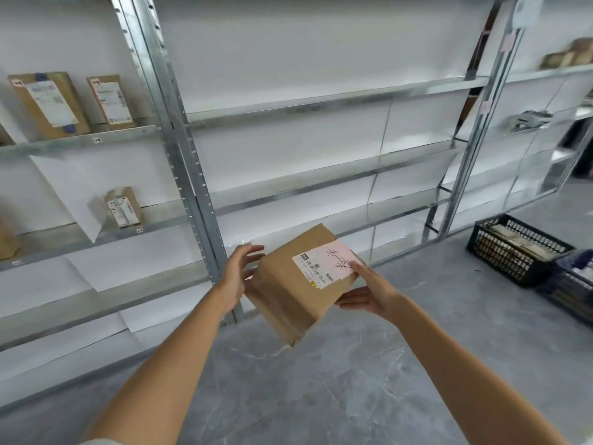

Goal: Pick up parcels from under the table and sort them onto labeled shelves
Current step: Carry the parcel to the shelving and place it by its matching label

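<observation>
I hold a brown cardboard parcel (288, 290) with a pink and white shipping label (327, 263) in front of me, above the grey floor. My left hand (239, 274) presses its left side with the fingers spread. My right hand (369, 292) grips its right edge, thumb on the label. The parcel is tilted, label face up. Metal shelves (321, 101) stand right behind it; the middle bay holds nothing. Small tags (98, 140) mark the shelf edges on the left bay.
The left bay carries two upright parcels (48, 104) on an upper shelf and a small one (123, 207) below. A black plastic crate (513, 248) with packets sits on the floor at right, beside a darker crate (574, 284). More parcels (568, 56) lie on the far right shelves.
</observation>
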{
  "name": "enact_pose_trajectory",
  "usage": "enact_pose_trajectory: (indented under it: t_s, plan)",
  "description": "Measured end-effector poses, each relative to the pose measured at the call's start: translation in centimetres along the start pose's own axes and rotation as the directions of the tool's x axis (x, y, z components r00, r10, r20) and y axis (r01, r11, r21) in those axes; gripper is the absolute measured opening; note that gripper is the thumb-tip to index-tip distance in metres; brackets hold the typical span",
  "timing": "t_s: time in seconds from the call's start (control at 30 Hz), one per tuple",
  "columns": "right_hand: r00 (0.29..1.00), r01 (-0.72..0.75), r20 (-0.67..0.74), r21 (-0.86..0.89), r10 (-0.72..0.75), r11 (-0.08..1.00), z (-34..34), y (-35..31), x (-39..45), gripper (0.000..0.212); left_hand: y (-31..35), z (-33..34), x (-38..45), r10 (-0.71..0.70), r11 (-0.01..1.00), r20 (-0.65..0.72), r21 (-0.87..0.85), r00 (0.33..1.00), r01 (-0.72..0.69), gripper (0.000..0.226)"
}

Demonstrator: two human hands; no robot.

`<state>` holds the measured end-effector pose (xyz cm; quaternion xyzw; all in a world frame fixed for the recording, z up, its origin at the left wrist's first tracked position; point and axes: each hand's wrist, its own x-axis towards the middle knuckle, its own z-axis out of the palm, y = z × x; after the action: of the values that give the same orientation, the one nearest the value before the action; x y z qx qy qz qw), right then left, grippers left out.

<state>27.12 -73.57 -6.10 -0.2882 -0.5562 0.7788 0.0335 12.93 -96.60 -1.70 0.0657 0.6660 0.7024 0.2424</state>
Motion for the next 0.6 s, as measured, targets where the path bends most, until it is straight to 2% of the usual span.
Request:
enact_pose_trajectory:
  t_s: [0.07, 0.17, 0.2, 0.23, 0.3, 0.37, 0.43, 0.47, 0.53, 0.6]
  plan:
    - [1.0, 0.006, -0.03, 0.06, -0.004, 0.998, -1.2, -0.4, 1.5, 0.045, -0.1, 2.1, 2.2, 0.069, 0.994, -0.022, 0.088, 0.997, -0.067, 0.031]
    - [0.996, 0.011, -0.091, 0.067, -0.005, 0.998, -2.5, -0.9, 3.8, 0.041, -0.7, 5.7, 5.5, 0.111, 0.973, 0.072, 0.194, 0.991, -0.123, 0.023]
    - [0.993, 0.013, -0.114, 0.064, -0.005, 0.998, -3.0, -1.2, 4.6, 0.041, -0.9, 6.8, 6.8, 0.112, 0.971, 0.084, 0.203, 0.99, -0.127, 0.028]
    - [0.99, 0.016, -0.142, 0.068, -0.006, 0.998, -3.5, -1.6, 5.5, 0.04, -0.9, 7.9, 8.1, 0.117, 0.968, 0.081, 0.213, 0.99, -0.132, 0.042]
    - [0.976, 0.018, -0.219, 0.053, -0.006, 0.998, -4.6, -2.6, 7.2, 0.04, -0.8, 10.1, 11.4, 0.118, 0.962, -0.009, 0.25, 0.993, -0.112, 0.069]
    - [0.945, 0.009, -0.325, -0.067, -0.03, 0.998, -5.7, -3.9, 9.0, 0.042, -0.5, 12.3, 14.8, 0.085, 0.964, -0.124, 0.262, 0.989, -0.05, 0.067]
    - [0.903, -0.014, -0.416, -0.282, -0.109, 0.959, -6.7, -5.4, 10.9, 0.043, -0.2, 14.4, 17.8, 0.077, 0.966, -0.183, 0.258, 0.98, -0.027, 0.046]
    - [0.885, -0.026, -0.437, -0.389, -0.16, 0.921, -7.2, -6.2, 11.9, 0.043, 0.0, 15.3, 19.2, 0.092, 0.965, -0.192, 0.258, 0.977, -0.04, 0.04]
    - [0.858, -0.057, -0.455, -0.545, -0.238, 0.837, -8.1, -7.8, 14.0, 0.043, 0.3, 16.9, 22.4, 0.09, 0.97, -0.182, 0.241, 0.979, -0.045, 0.044]
    - [0.839, -0.08, -0.476, -0.586, -0.263, 0.806, -9.1, -9.5, 16.2, 0.042, 0.5, 18.3, 25.8, 0.029, 0.978, -0.09, 0.209, 0.995, -0.01, 0.055]
